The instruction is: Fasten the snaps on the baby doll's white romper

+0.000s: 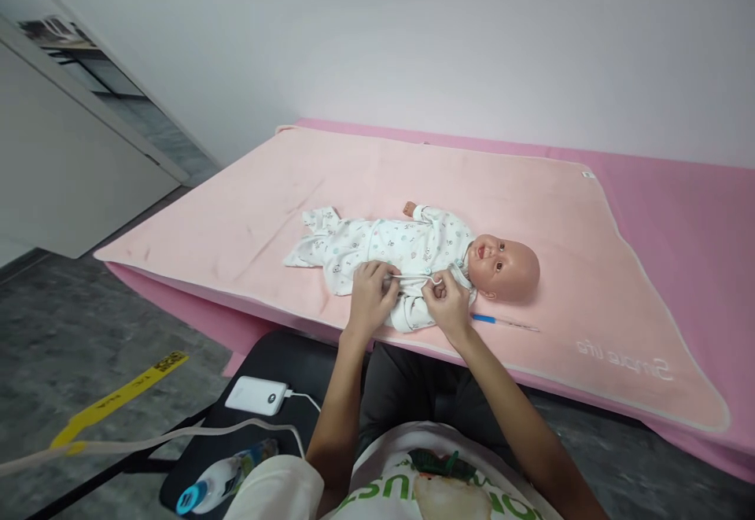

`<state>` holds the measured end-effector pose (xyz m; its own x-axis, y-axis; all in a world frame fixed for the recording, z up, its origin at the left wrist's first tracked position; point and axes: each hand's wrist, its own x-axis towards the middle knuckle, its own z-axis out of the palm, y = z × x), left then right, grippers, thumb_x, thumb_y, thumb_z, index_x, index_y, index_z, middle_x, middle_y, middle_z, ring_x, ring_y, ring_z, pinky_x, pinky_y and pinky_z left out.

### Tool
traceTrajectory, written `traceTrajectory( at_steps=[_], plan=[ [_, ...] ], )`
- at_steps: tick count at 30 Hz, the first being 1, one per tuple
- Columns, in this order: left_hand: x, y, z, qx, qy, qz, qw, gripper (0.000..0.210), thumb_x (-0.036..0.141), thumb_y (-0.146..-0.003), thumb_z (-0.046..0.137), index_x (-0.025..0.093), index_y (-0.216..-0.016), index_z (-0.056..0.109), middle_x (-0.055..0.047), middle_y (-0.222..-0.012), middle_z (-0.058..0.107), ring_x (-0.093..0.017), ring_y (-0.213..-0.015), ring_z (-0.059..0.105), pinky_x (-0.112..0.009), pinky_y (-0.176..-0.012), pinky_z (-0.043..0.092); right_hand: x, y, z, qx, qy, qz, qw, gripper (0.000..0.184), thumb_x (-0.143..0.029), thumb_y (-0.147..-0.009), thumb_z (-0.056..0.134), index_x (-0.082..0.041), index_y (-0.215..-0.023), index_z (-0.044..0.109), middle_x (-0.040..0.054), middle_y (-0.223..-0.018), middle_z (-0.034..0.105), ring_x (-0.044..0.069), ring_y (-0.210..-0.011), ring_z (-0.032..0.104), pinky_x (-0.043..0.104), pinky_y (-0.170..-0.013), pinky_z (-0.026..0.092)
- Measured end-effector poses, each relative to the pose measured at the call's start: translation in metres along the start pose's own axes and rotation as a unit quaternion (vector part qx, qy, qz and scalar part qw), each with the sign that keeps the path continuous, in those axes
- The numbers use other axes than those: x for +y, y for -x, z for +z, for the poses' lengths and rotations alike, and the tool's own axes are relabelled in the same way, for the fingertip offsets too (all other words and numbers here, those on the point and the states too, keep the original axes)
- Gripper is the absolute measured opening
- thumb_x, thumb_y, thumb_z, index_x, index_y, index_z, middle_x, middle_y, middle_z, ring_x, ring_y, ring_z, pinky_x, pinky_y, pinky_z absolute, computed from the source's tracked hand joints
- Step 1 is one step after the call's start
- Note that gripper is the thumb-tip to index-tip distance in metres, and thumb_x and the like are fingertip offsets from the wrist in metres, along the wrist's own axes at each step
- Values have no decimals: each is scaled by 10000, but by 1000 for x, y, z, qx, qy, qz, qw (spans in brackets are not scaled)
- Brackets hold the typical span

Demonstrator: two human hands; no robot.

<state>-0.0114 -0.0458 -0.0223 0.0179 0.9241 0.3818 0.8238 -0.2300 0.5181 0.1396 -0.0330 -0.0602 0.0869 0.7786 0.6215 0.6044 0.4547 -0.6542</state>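
A baby doll lies on its back on the pink blanket, its head toward the right. It wears a white patterned baby outfit. Over the doll's near side, my left hand pinches the front edge of the outfit. My right hand is closed on the same edge nearer the doll's neck, and a pale strip of the edge stretches between the two hands. Just right of my right hand lies a thin thermometer-like stick with a blue end. My fingers hide part of the cloth they grip.
A black chair at the lower left carries a white power bank with a cable and a bottle with a blue cap. Yellow tape marks the grey floor. A white wall stands behind the table.
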Motion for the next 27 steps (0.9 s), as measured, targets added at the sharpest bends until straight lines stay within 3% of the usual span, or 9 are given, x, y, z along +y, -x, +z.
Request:
traceTrajectory(
  at_steps=[7,13,15,20,27],
  plan=[
    [-4,5,-12,-6,13,26,1000,154,271,-859,420,206,-847,560,-31,-845,609,-195,-870,524,-352,-834,362,1,2,0,-9,18,-3,1000,76,-197,-765,494,-195,-690,488,-94,-435,367,63,-371,358,185,-433,308],
    [-8,9,-17,99,-10,0,995,173,341,-849,493,200,-839,591,-15,-694,549,-168,-728,518,-324,-767,390,-1,2,-2,-7,25,-13,1000,111,-218,-800,501,-191,-692,491,-92,-428,379,59,-359,351,186,-425,300],
    [-9,9,-18,123,-20,14,992,176,352,-822,541,199,-884,603,-31,-758,553,-176,-783,520,-323,-778,396,-2,1,-3,-8,29,-15,999,122,-225,-808,505,-190,-692,492,-91,-426,384,59,-362,359,187,-427,299],
    [-12,7,-15,77,-35,64,994,273,368,-795,587,243,-1037,600,-60,-1060,579,-212,-1009,497,-380,-920,347,-4,1,-4,-17,30,-12,999,130,-233,-820,502,-189,-698,499,-89,-426,394,58,-361,361,189,-424,295],
    [-16,2,-3,64,-44,67,995,231,376,-783,606,281,-990,642,-47,-1126,585,-229,-1081,474,-428,-975,298,-4,1,-4,-19,39,-11,999,125,-228,-818,506,-189,-699,505,-88,-422,398,57,-356,360,190,-422,299]
  ],
)
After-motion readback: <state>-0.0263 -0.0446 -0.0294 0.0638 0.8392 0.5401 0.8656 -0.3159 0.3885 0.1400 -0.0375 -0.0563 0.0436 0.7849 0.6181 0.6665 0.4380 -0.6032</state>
